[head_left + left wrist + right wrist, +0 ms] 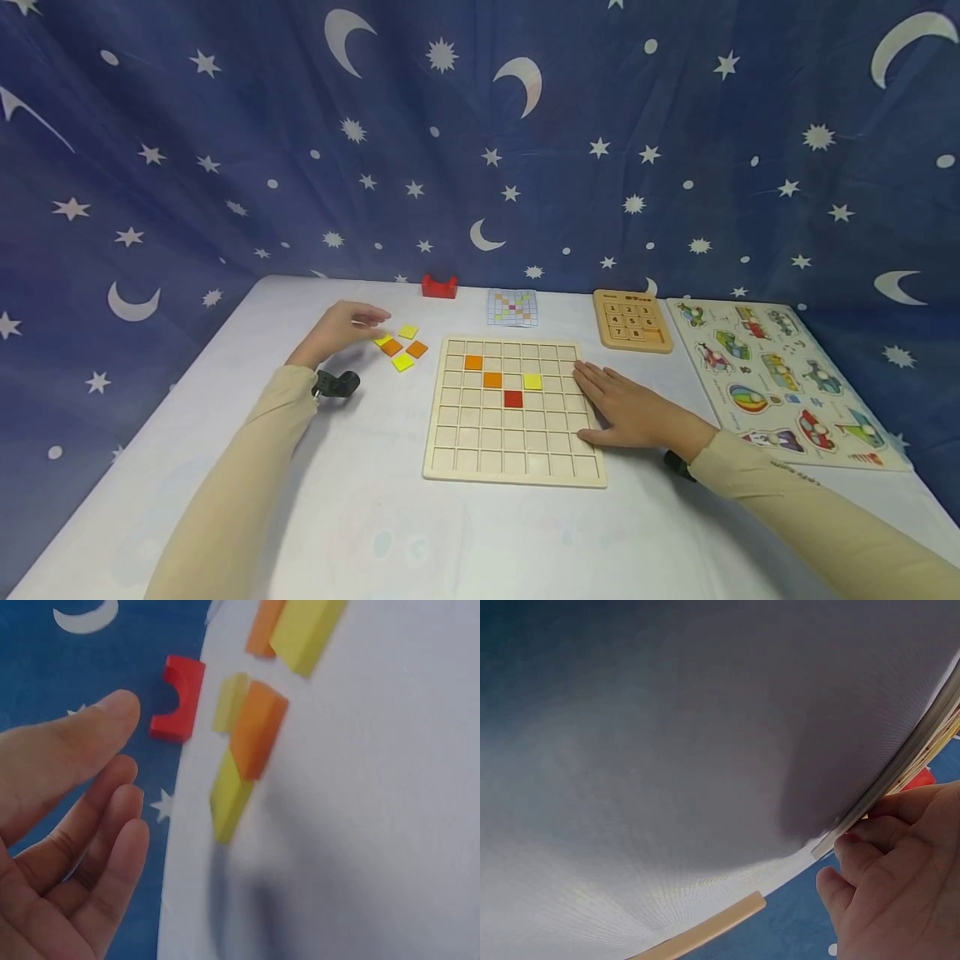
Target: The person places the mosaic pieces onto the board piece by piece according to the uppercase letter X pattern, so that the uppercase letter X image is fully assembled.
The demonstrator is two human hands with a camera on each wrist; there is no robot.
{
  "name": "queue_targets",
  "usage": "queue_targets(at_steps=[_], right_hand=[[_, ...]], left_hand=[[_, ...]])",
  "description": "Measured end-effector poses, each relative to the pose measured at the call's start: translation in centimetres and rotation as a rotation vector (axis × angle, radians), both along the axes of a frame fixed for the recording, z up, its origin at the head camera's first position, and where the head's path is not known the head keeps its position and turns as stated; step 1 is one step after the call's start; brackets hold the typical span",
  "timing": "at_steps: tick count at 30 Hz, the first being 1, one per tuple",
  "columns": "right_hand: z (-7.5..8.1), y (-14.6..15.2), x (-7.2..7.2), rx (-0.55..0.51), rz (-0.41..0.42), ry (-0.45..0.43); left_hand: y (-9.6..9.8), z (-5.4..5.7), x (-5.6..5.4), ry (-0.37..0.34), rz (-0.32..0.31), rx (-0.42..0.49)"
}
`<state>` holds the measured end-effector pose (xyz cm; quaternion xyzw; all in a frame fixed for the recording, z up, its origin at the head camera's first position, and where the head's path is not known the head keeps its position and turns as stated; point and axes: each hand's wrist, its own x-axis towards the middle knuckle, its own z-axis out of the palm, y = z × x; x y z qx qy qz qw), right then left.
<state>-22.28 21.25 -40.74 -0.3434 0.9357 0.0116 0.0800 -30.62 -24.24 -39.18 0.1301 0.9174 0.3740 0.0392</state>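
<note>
My left hand [341,329] hovers beside a small group of loose square tiles, its fingers loosely bent with nothing between thumb and fingertips in the left wrist view. In that group lie an orange tile [392,347] against a yellow tile [383,340], another orange tile [417,349] and two more yellow ones. The wooden grid board [487,462] lies flat in the middle. On it sit two orange tiles on a diagonal, a red tile [513,399] and a yellow tile [532,382]. My right hand [626,408] rests along the board's right edge, fingers extended.
At the back stand a red notched block [439,287] and a card with a coloured grid pattern [512,308]. A wooden number puzzle [633,322] lies behind my right hand. Further right is a large picture puzzle board [757,346]. A star-print curtain [465,167] hangs behind the table.
</note>
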Motion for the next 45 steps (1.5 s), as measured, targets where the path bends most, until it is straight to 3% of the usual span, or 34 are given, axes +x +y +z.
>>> queue_targets(at_steps=[9, 24, 35, 45], right_hand=[[0.0, -0.1, -0.1, 0.006, -0.004, -0.015], [0.0, -0.1, -0.2, 0.001, 0.006, -0.009], [0.0, 0.0, -0.2, 0.006, -0.002, -0.012], [0.1, -0.1, -0.1, 0.010, -0.011, -0.029]], left_hand=[[-0.5, -1.0, -0.5, -0.072, 0.007, 0.013], [-0.5, -2.1, -1.2, -0.092, 0.003, -0.067], [-0.2, -2.2, -1.5, -0.117, -0.002, -0.104], [-0.3, -2.1, -1.3, -0.160, 0.030, -0.126]])
